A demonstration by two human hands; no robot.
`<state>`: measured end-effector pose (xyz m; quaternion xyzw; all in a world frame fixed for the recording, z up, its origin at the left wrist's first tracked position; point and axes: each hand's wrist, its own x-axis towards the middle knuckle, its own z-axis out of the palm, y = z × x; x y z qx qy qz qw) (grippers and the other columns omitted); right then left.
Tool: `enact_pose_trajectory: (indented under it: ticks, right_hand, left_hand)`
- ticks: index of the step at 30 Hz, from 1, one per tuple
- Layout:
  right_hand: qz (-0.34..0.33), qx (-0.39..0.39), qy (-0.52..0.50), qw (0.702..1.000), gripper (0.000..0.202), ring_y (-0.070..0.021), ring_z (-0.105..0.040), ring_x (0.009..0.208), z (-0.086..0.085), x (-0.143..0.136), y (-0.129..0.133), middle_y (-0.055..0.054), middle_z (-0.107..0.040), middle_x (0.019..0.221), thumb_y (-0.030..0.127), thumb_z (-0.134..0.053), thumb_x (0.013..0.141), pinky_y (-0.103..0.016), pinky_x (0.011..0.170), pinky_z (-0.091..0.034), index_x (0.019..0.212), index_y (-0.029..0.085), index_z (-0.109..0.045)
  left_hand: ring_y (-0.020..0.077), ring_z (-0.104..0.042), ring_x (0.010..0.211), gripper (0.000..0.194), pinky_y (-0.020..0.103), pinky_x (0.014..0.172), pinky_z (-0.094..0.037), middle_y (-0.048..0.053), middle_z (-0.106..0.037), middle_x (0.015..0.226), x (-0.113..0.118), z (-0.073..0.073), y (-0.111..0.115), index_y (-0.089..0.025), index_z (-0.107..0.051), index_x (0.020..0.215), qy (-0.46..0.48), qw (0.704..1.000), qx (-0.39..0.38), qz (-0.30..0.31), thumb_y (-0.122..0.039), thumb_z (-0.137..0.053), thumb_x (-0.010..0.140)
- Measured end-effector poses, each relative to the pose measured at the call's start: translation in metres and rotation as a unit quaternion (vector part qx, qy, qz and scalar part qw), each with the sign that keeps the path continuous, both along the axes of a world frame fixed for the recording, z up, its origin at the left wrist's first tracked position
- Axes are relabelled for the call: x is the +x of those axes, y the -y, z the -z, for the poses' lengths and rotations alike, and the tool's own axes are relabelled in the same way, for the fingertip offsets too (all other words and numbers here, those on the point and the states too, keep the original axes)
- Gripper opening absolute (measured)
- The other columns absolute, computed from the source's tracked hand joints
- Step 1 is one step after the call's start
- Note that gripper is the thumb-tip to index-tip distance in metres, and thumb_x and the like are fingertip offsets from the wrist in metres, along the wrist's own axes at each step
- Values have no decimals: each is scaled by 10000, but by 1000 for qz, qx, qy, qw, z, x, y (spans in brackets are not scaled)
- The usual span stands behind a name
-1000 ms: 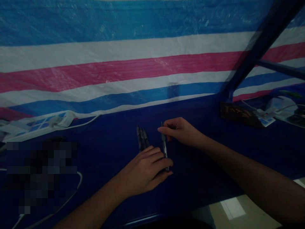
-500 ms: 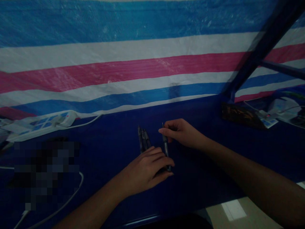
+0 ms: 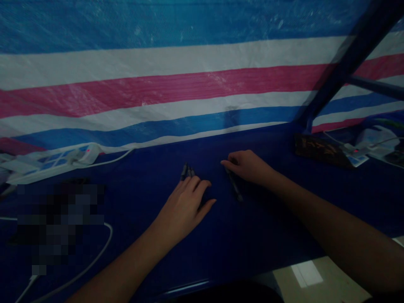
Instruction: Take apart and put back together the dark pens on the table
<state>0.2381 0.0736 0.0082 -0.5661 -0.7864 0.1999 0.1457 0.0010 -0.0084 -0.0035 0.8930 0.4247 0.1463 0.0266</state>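
My right hand (image 3: 248,165) is pinched around the upper end of a dark pen (image 3: 235,187). The pen slants down and to the right from the fingertips, and it is slightly blurred. To the left, my left hand (image 3: 187,198) lies palm down with its thumb and index finger spread apart. Its other fingers rest over several dark pens (image 3: 187,171) lying side by side, and only their tips show beyond the fingers. Both hands are over the dark blue table (image 3: 195,256).
A white power strip (image 3: 63,160) with a cable lies at the back left. Below it is a blurred-out dark object (image 3: 63,223) beside a white cord (image 3: 107,240). At the right are a dark patterned box (image 3: 322,151) and plugs. Striped sheeting (image 3: 176,92) hangs behind.
My right hand has drawn its pen up and to the right, away from my left hand. My left hand has let go of that pen's lower end and moved left over the other pens.
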Motion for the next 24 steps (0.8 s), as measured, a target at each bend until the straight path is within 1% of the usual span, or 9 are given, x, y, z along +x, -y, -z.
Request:
enact_pose_trajectory:
  ticks: [6,10,13,15,17,19,22,23,24]
  right_hand:
    - [-6,-5,39,999,328,-172,-567,645,-1,-6,8,-59,-700,757,467,-601,982,-302,578,-306,801,199,-654]
    - [-23,-3,94,995,397,-167,-506,589,-2,-10,12,-51,-655,684,506,-601,971,-310,551,-252,712,207,-635]
    - [-38,-6,103,994,416,-160,-477,563,0,-13,14,-50,-627,649,485,-589,975,-313,546,-239,668,207,-610]
    - [-42,-10,98,994,406,-158,-467,560,0,-15,16,-47,-615,640,460,-588,975,-312,546,-237,658,207,-595]
    - [-45,-6,91,995,409,-155,-450,560,-1,-16,18,-43,-605,639,452,-582,982,-313,549,-230,654,207,-578]
    - [-41,15,69,997,440,-150,-440,563,-3,-17,20,-37,-602,642,489,-561,1001,-314,555,-226,665,205,-574]
    - [-27,62,-2,998,554,-136,-442,563,-11,-19,26,-27,-576,617,626,-514,1007,-317,565,-226,663,195,-568]
    - [-31,70,-34,996,589,-128,-435,557,-14,-20,29,-16,-551,597,666,-518,991,-315,564,-226,642,192,-554]
    - [-47,50,-75,995,608,-119,-425,546,-16,-21,32,-1,-522,574,698,-540,963,-309,558,-228,630,190,-553]
  left_hand:
    - [310,-692,949,266,501,858,-593,127,-653,1102,4,3,1,-137,-582,1185,10,998,9,-63,-295,-654,983]
    - [310,-724,968,294,494,878,-589,136,-716,1107,4,2,0,-142,-570,1207,1,996,12,-88,-311,-651,981]
    - [297,-750,884,301,486,845,-583,115,-760,983,4,-1,0,-140,-572,1236,-31,995,4,-92,-325,-599,1000]
    - [264,-742,775,262,458,801,-579,67,-747,861,4,-3,-1,-149,-579,1226,-32,995,-20,-90,-274,-562,997]
    - [222,-701,663,242,417,746,-568,3,-689,742,3,-5,-3,-166,-581,1205,-4,995,-45,-91,-210,-547,970]
    - [177,-641,573,234,349,657,-543,-49,-614,670,1,-6,-3,-184,-567,1188,59,992,-72,-90,-185,-529,957]
    - [128,-617,569,216,251,557,-486,-59,-596,731,-1,-9,0,-206,-512,1204,184,977,-93,-62,-195,-495,989]
    - [121,-630,604,233,236,561,-485,-53,-603,772,-1,-9,1,-213,-482,1228,214,972,-92,-39,-192,-490,996]
    - [118,-641,641,265,231,582,-494,-49,-604,803,-1,-9,4,-219,-445,1256,235,968,-86,-11,-181,-490,997]
